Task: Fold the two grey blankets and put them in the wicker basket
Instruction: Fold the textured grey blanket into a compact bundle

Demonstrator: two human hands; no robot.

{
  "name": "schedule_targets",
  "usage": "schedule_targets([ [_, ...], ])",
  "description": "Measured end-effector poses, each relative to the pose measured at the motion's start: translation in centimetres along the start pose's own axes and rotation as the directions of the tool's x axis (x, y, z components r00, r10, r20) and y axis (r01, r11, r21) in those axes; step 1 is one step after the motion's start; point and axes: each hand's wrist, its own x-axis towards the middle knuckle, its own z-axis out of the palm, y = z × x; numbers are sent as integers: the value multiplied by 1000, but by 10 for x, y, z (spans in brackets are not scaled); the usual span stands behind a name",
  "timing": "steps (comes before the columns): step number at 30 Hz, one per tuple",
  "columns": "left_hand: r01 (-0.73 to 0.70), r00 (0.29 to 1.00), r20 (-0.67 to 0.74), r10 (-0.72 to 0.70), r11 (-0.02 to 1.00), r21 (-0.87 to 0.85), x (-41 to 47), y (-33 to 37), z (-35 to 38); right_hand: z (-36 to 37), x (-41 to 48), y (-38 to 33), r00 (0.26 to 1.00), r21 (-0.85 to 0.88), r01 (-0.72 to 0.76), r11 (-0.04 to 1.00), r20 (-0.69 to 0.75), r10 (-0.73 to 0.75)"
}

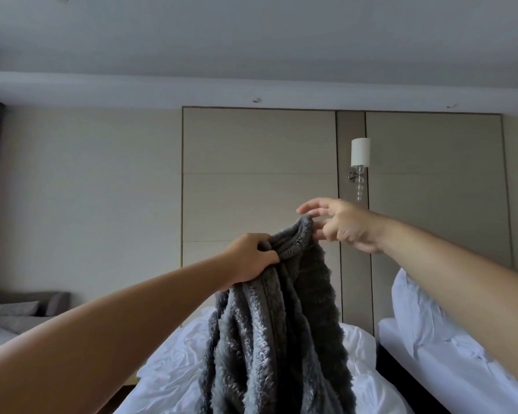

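We saw dim, flat, greyish light, soft shadows, lines bowed near the edges, and a slightly blurred bare right hand (pixel 344 225).

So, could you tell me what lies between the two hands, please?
In the head view, the bunched top edge of the grey blanket: the left hand grips one end, the right hand reaches the other.

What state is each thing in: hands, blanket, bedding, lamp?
left hand: grips the top edge of the grey blanket.
grey blanket: unfolded, bunched, hanging down.
right hand: fingers spread at the blanket's top corner, no grip.
bed sheets: rumpled.
wall lamp: looks unlit.
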Motion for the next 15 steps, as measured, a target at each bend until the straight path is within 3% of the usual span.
schedule_targets([
  [1,3,1000,9,-3,1000,-17,1,0,0,5,-3,1,996,-224,53,973,84,-35],
  [2,-3,1000,28,4,999,-32,1,1,0,10,-4,3,991,-477,98,873,132,-40],
  [4,-43,995,85,46,998,-39,1,3,3,20,-2,6,986,-832,165,530,145,-79],
  [5,-72,990,115,76,997,-37,1,3,5,27,0,7,981,-891,189,413,153,-118],
  [6,-102,985,140,105,994,-28,2,3,6,32,1,7,976,-897,210,390,171,-133],
  [9,-189,970,171,174,979,81,5,-3,5,37,7,12,973,-720,192,667,229,-33],
  [10,-226,964,184,192,956,185,7,-9,0,35,11,18,975,-720,160,675,221,4],
  [12,-266,955,242,172,858,439,9,-28,-17,19,17,32,991,-830,49,555,111,79],
  [14,-212,967,250,57,723,657,8,-61,-41,-12,18,56,981,-876,-190,444,-153,119],
  [15,-139,979,202,-19,662,736,4,-83,-55,-33,14,72,942,-838,-333,432,-315,116],
])
